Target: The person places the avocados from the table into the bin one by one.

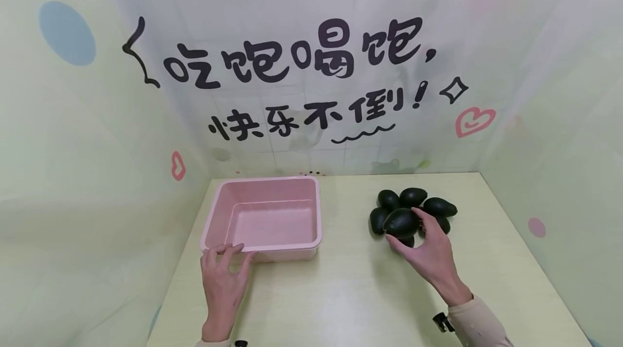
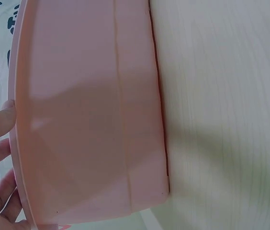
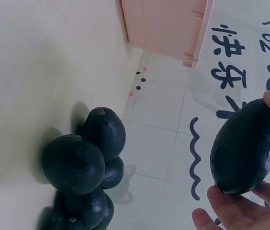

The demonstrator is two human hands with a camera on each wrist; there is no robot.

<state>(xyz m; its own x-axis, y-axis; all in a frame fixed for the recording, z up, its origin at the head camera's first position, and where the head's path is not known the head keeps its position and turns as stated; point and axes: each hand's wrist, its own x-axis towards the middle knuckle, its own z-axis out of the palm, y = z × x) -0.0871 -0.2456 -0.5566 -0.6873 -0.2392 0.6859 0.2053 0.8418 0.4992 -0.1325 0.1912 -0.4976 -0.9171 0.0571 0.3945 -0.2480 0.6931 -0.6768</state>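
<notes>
My right hand (image 1: 433,252) holds a dark green avocado (image 1: 401,223) between thumb and fingers, above the others. In the right wrist view, this avocado (image 3: 245,146) is up off the table, with fingertips at both its ends. Beneath and behind it lie several more avocados (image 1: 440,207) in a cluster, partly hidden by the hand and the held one. At the left, my left hand (image 1: 223,277) grips the near rim of a pink plastic basin (image 1: 318,217). The left wrist view shows the thumb and fingers (image 2: 3,191) at the rim, with the basin's outer wall (image 2: 87,120) facing the camera.
Both the basin and the avocados stand on a pale wood-grain table (image 1: 340,293). A printed cloth backdrop (image 1: 302,6) with black lettering rises behind the table, and similar cloth walls (image 1: 559,147) stand on both sides. The basin's inside floor (image 1: 272,225) is bare.
</notes>
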